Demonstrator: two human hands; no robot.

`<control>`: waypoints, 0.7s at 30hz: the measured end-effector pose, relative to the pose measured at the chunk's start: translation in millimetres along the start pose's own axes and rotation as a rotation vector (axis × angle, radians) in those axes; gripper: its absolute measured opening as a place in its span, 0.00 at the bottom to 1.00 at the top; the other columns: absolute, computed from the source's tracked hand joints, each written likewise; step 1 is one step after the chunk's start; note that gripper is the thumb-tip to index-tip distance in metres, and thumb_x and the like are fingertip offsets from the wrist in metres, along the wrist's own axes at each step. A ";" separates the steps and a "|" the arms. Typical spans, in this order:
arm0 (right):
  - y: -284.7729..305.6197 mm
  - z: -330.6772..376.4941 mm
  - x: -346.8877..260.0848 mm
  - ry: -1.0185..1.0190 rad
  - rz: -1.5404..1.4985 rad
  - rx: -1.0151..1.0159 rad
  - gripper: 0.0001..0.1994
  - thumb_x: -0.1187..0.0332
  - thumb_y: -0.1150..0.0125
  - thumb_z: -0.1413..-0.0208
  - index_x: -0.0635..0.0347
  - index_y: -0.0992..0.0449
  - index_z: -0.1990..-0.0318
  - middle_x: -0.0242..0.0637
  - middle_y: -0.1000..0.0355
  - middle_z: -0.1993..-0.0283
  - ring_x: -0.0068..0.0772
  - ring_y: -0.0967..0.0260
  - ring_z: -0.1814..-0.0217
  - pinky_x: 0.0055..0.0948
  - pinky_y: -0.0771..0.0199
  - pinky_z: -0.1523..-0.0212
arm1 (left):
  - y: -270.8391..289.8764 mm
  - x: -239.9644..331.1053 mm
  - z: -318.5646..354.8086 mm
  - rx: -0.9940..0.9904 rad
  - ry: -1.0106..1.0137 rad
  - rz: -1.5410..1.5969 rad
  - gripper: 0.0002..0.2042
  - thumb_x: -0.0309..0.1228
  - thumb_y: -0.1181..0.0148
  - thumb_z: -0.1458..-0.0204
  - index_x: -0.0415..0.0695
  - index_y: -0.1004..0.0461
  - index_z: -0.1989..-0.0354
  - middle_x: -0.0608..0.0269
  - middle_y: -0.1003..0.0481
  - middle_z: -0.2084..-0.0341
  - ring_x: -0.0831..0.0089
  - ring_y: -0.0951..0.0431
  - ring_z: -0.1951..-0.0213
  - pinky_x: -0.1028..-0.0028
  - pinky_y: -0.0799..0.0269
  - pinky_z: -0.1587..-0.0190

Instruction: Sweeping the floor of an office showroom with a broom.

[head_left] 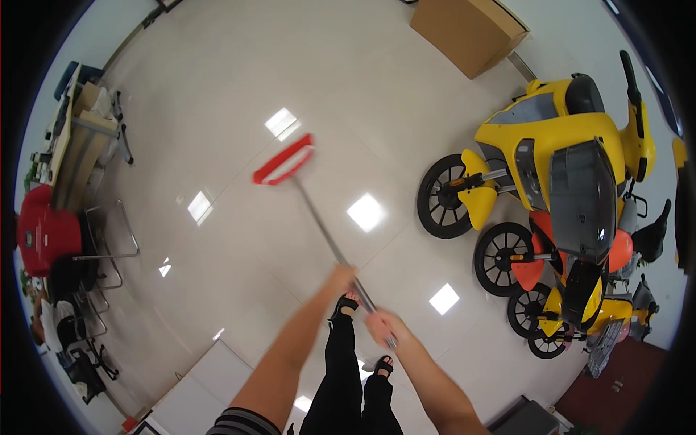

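Both of my hands hold a long-handled flat mop (317, 212), whose red head with a white middle strip lies on the floor ahead, slightly left. My left hand (341, 277) is wrapped round the grey metal handle about two thirds of the way down from the head. Nearer to me, my right hand (382, 326) grips the handle close to its top end. The handle slants from the head toward my right side. My hands and the mop head are a little blurred. My feet in black sandals stand below the handle.
Yellow and orange scooters (580, 145) stand in a row on the right, front wheels toward me. A cardboard box (470, 32) sits at the far right. On the left, a person in red (49, 230) sits on a metal-legged chair (130, 235) by desks. A white panel (210, 388) is at lower left.
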State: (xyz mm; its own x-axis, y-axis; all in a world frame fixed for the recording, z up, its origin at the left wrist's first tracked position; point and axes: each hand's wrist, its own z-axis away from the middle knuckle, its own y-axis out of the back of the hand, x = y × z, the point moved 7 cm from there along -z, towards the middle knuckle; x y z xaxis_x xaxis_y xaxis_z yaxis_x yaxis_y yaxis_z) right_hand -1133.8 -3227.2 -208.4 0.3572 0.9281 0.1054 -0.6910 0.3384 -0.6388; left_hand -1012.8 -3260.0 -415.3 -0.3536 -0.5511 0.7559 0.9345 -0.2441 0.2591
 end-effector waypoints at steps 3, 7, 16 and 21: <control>115.4 89.9 64.7 0.092 -0.205 -0.130 0.18 0.72 0.62 0.47 0.56 0.44 0.47 0.25 0.49 0.88 0.16 0.54 0.94 0.20 0.53 0.97 | -157.3 23.5 77.6 -0.290 0.440 0.427 0.29 0.41 0.52 0.51 0.23 0.52 0.56 0.49 0.31 0.78 0.60 0.27 0.83 0.67 0.29 0.84; 128.7 235.3 135.0 0.061 -0.748 0.150 0.24 0.77 0.64 0.48 0.50 0.49 0.42 0.26 0.52 0.84 0.13 0.56 0.92 0.13 0.53 0.93 | -251.9 127.3 213.0 -0.596 0.592 0.259 0.29 0.39 0.52 0.53 0.23 0.54 0.56 0.48 0.30 0.77 0.63 0.25 0.80 0.67 0.28 0.83; 59.8 356.8 173.6 0.027 -0.572 0.347 0.15 0.74 0.63 0.47 0.59 0.39 0.51 0.26 0.48 0.83 0.13 0.56 0.91 0.12 0.55 0.93 | -253.7 212.2 336.1 -0.731 0.483 0.585 0.16 0.38 0.54 0.52 0.32 0.37 0.73 0.58 0.32 0.82 0.69 0.26 0.79 0.71 0.27 0.78; 80.4 281.6 132.9 0.110 -0.244 0.060 0.22 0.78 0.59 0.50 0.58 0.47 0.45 0.23 0.51 0.86 0.11 0.55 0.92 0.14 0.55 0.94 | -189.9 175.8 270.9 -0.280 0.487 0.578 0.12 0.31 0.52 0.54 0.38 0.43 0.65 0.53 0.32 0.80 0.66 0.27 0.80 0.68 0.27 0.81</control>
State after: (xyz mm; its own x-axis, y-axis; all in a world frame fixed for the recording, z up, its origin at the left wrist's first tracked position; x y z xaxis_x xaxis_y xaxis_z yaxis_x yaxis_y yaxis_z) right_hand -1318.9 -3032.9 -31.1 0.5814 0.7967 0.1648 -0.6112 0.5614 -0.5579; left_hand -1241.1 -3094.3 -168.7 0.1441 -0.9215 0.3607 0.9526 0.0306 -0.3026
